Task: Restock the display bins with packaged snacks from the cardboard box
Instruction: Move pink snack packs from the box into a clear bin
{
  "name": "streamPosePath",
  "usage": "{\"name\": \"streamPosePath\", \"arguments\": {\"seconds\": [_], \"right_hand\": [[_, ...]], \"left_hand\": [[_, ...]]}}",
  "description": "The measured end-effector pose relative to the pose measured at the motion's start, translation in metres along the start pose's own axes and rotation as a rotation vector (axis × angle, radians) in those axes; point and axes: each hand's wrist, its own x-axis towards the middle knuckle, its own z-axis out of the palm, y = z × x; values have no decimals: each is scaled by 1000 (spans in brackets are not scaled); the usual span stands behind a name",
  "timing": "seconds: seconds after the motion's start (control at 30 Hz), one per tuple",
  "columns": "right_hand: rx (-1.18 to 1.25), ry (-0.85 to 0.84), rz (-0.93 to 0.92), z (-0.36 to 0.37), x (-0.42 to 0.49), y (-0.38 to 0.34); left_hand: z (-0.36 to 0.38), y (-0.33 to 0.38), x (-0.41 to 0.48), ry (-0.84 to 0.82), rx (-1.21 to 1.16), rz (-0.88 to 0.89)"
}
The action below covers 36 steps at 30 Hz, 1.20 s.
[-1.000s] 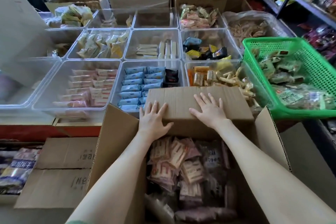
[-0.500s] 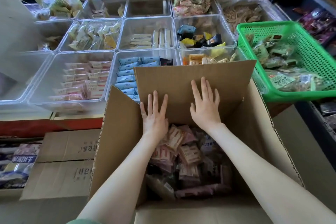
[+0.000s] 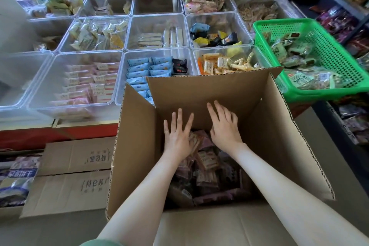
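Operator: Since a second ago the far flap (image 3: 209, 94) of the cardboard box (image 3: 275, 146) has swung up from lying over the bins to standing upright. Both hands have dropped inside the box.

Desk: Are they holding anything?

Operator: No. I see the left hand (image 3: 177, 138) flat, fingers straight and spread, over the packaged snacks (image 3: 207, 162) by the box's far wall. The right hand (image 3: 225, 128) is flat too, fingers straight against that same wall. Neither grips a pack.

Desk: Why there?

Operator: I judge the flap had to come off the bins, since it covered the near ones. Now the hands sit right where the pile is, ready to scoop.

Desk: And where's the box?

Operator: It's pushed against the display's near edge, with the flap rising in front of the blue-pack bin (image 3: 119, 94). The pink-pack bin (image 3: 48, 78) is at the near left, only partly filled. Its packs look closest to the box's, though I can't be sure.

Desk: What's around it?

Operator: A green basket (image 3: 319, 94) sits just beside the box's far right corner, and flattened cartons (image 3: 75, 166) lie along its left side.
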Motion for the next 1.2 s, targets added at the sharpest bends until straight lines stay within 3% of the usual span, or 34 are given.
{"name": "streamPosePath", "arguments": {"seconds": [0.2,0.37,0.47,0.6,0.77,0.83,0.9,1.0,1.03,1.13,1.2], "right_hand": [[84,-378,38,37,-14,-12],[601,-647,309,87,-8,-38],[846,-645,504,100,0,-64],[891,-601,740,115,13,-81],[1032,-597,880,117,18,-77],[1090,-578,907,114,18,-73],[1155,-542,935,108,20,-67],[1308,-519,1029,88,19,-50],[1364,-499,1038,81,17,-44],[1492,-448,992,67,8,-27],[1528,-439,941,53,-2,-21]], "left_hand": [[31,-5,-21,-150,41,-29],[49,-22,-32,-173,148,-119],[53,-26,-32,-167,130,-100],[61,-26,-27,-268,139,-98],[62,-26,-17,-322,-28,-164],[62,-24,-14,-341,-235,-248],[57,-16,-8,-243,-629,-470],[46,2,6,34,-1302,-1099],[40,8,8,30,-1519,-1259],[19,31,10,-81,-2129,-1302],[3,44,8,-17,-2240,-1227]]}}
